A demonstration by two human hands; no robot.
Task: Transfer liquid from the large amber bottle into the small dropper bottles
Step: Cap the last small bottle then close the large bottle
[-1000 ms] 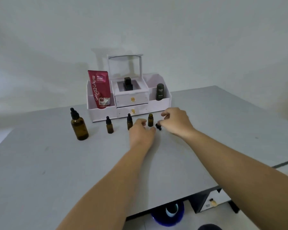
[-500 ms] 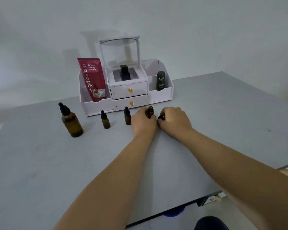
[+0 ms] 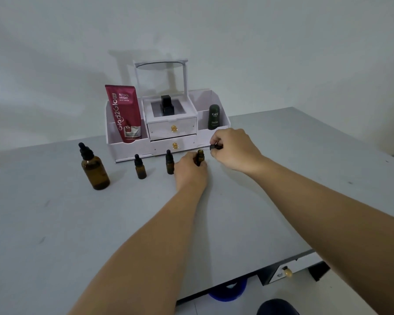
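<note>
The large amber bottle [image 3: 94, 168] with its black dropper cap stands at the left of the grey table [image 3: 77, 223]. Two small capped dropper bottles [image 3: 140, 167] [image 3: 169, 162] stand in a row to its right. My left hand [image 3: 189, 170] grips a third small amber bottle [image 3: 200, 156], upright on the table with its neck uncapped. My right hand [image 3: 233, 148] is lifted just right of it and pinches the small black dropper cap [image 3: 215, 146] between its fingertips.
A white cosmetic organiser [image 3: 168, 133] with two drawers stands behind the bottles. It holds a red tube [image 3: 124, 113], a black bottle [image 3: 167, 105] and a dark green bottle [image 3: 213, 117]. The table's front edge runs at lower right, with a blue object [image 3: 228, 291] below.
My right hand has lifted up and to the right, away from the small bottle, with the black cap in its fingers. My left hand stays on the bottle, whose neck now shows.
</note>
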